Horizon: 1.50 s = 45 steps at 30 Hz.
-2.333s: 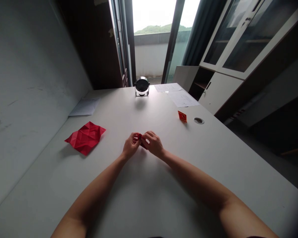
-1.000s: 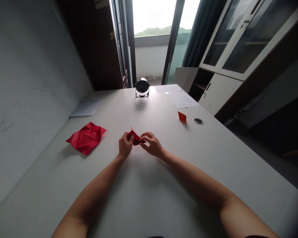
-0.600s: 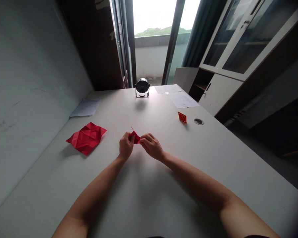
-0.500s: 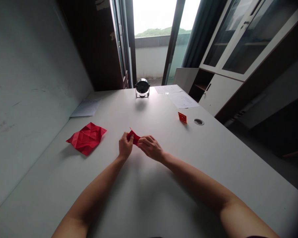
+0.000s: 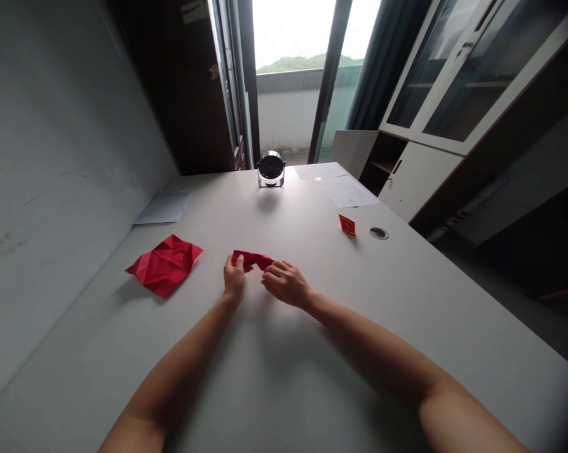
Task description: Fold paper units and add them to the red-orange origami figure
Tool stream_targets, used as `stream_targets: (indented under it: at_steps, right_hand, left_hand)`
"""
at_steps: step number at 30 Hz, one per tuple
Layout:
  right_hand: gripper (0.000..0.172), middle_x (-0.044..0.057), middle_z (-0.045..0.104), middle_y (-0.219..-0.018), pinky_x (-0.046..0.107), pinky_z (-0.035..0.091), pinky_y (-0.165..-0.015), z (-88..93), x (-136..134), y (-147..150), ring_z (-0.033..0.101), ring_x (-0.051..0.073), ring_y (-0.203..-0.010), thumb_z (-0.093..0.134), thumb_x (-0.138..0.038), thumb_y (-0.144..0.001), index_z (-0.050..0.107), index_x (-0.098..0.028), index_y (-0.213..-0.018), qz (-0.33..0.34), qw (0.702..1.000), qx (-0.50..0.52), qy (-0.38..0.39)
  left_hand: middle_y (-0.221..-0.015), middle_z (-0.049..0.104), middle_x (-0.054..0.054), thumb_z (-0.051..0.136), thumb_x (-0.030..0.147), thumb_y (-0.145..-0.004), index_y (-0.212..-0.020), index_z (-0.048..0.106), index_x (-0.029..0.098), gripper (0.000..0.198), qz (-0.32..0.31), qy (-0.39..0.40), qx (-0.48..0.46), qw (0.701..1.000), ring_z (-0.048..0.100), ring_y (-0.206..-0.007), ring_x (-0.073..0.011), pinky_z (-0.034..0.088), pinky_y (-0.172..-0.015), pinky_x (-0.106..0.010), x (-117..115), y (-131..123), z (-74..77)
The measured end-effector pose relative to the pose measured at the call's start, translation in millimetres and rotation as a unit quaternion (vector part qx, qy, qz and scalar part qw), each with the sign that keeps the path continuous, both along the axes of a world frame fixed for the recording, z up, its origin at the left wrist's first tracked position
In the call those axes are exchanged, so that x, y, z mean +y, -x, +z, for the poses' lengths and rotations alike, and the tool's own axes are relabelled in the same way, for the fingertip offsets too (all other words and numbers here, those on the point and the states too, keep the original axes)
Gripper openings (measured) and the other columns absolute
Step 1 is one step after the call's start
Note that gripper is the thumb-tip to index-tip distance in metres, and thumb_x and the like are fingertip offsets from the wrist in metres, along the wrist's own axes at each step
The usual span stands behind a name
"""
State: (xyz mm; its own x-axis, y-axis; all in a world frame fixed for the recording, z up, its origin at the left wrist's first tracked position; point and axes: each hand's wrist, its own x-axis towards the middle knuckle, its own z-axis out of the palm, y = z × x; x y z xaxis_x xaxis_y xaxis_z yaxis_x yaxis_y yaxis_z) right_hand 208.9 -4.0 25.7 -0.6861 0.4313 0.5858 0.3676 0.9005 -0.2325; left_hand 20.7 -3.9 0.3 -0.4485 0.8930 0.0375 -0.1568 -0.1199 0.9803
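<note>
A small folded piece of red paper lies low on the white table, held between both hands. My left hand pinches its left end with closed fingers. My right hand has its fingers curled on the right end. A larger creased red sheet lies flat to the left, apart from my hands. A small orange-red folded piece sits to the right, farther back.
A small round fan stands at the table's far edge. White papers lie at the back left and back right. A cable hole is near the right edge. A wall runs along the left; cabinets stand at right.
The small red piece was raised and pointed upward between my fingers; now it is spread wider and lies lower toward the table. My hands have moved slightly apart.
</note>
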Motion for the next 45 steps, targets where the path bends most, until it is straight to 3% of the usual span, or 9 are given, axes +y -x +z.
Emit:
stream_targets:
  at_steps: [3, 6, 11, 14, 20, 31, 35, 38, 45]
  right_hand:
    - [0.017, 0.009, 0.072, -0.108, 0.037, 0.048, -0.083, -4.6, 2, 1, 0.063, 0.023, -0.097, 0.053, -0.030, -0.098, 0.068, -0.024, -0.102, -0.046, 0.994, 0.056, 0.084]
    - [0.022, 0.005, 0.073, -0.106, 0.033, 0.050, -0.074, -10.3, 8, 2, 0.065, 0.019, -0.083, 0.053, -0.037, -0.098, 0.070, -0.026, -0.107, -0.081, 0.956, 0.146, 0.239]
    - [0.041, 0.008, 0.074, -0.098, 0.028, 0.051, -0.063, -15.7, 22, 1, 0.069, 0.019, -0.079, 0.053, -0.055, -0.092, 0.071, -0.020, -0.100, -0.048, 0.784, 0.316, 0.532]
    - [0.038, 0.009, 0.074, -0.099, 0.029, 0.052, -0.066, -15.2, 26, -1, 0.068, 0.019, -0.083, 0.063, -0.053, -0.085, 0.071, -0.018, -0.098, -0.040, 0.711, 0.389, 0.584]
    - [0.030, 0.007, 0.072, -0.100, 0.036, 0.056, -0.079, -15.7, 28, -2, 0.066, 0.021, -0.094, 0.074, -0.042, -0.077, 0.071, -0.020, -0.097, 0.000, 0.663, 0.464, 0.587]
    - [0.029, 0.006, 0.072, -0.103, 0.042, 0.056, -0.089, -10.3, 26, -2, 0.066, 0.023, -0.102, 0.074, -0.041, -0.078, 0.067, -0.022, -0.098, 0.047, 0.651, 0.472, 0.592]
    - [0.031, 0.006, 0.072, -0.103, 0.036, 0.057, -0.080, -15.9, 31, -3, 0.068, 0.022, -0.096, 0.074, -0.040, -0.077, 0.067, -0.022, -0.101, 0.010, 0.638, 0.477, 0.604]
    - [0.030, 0.004, 0.071, -0.086, 0.031, 0.053, -0.068, -21.7, 34, -3, 0.066, 0.018, -0.076, 0.073, -0.041, -0.076, 0.065, -0.020, -0.096, -0.025, 0.633, 0.476, 0.610]
    - [0.026, 0.000, 0.060, -0.058, 0.027, 0.042, -0.057, -14.9, 24, 0, 0.052, 0.013, -0.055, 0.065, -0.039, -0.082, 0.059, -0.018, -0.068, -0.027, 0.709, 0.383, 0.591]
  left_hand:
    - [-0.089, 0.068, -0.006, 0.058, 0.043, -0.089, -0.099, 0.059, 0.016, 0.029, -0.012, -0.010, 0.030, 0.999, 0.067, -0.074, -0.0163, 0.056, -0.069, -0.031, -2, -1, 2.5]
    - [-0.090, 0.069, -0.006, 0.055, 0.047, -0.091, -0.100, 0.061, 0.017, 0.032, -0.027, -0.030, 0.072, 0.997, 0.066, -0.074, -0.0169, 0.056, -0.071, -0.032, -6, -3, 7.3]
    - [-0.097, 0.072, -0.008, 0.055, 0.046, -0.093, -0.103, 0.067, 0.018, 0.032, -0.082, -0.059, 0.097, 0.990, 0.068, -0.089, -0.0215, 0.054, -0.085, -0.036, -16, -13, 15.2]
    - [-0.104, 0.073, -0.009, 0.059, 0.043, -0.091, -0.106, 0.071, 0.018, 0.031, -0.106, -0.067, 0.112, 0.986, 0.067, -0.102, -0.0242, 0.050, -0.096, -0.038, -19, -19, 16.0]
    - [-0.110, 0.072, -0.011, 0.059, 0.046, -0.089, -0.110, 0.067, 0.016, 0.037, -0.152, -0.045, -0.072, 0.985, 0.068, -0.103, -0.0258, 0.053, -0.093, -0.043, -12, -18, 12.2]
    - [-0.117, 0.071, -0.011, 0.055, 0.046, -0.091, -0.111, 0.063, 0.019, 0.036, -0.192, 0.022, -0.196, 0.961, 0.069, -0.106, -0.0258, 0.056, -0.092, -0.044, -5, -7, 11.5]
    - [-0.118, 0.070, -0.011, 0.058, 0.046, -0.090, -0.112, 0.063, 0.020, 0.034, -0.184, 0.019, -0.179, 0.966, 0.069, -0.105, -0.0244, 0.056, -0.092, -0.044, -5, -6, 8.3]
    - [-0.112, 0.071, -0.011, 0.066, 0.042, -0.085, -0.111, 0.064, 0.017, 0.036, -0.161, 0.015, -0.157, 0.974, 0.071, -0.095, -0.0219, 0.056, -0.091, -0.043, -5, -9, 5.5]
    - [-0.110, 0.072, -0.010, 0.072, 0.041, -0.082, -0.111, 0.068, 0.017, 0.038, -0.171, -0.015, -0.105, 0.980, 0.068, -0.104, -0.0257, 0.055, -0.092, -0.043, -12, -19, 9.7]
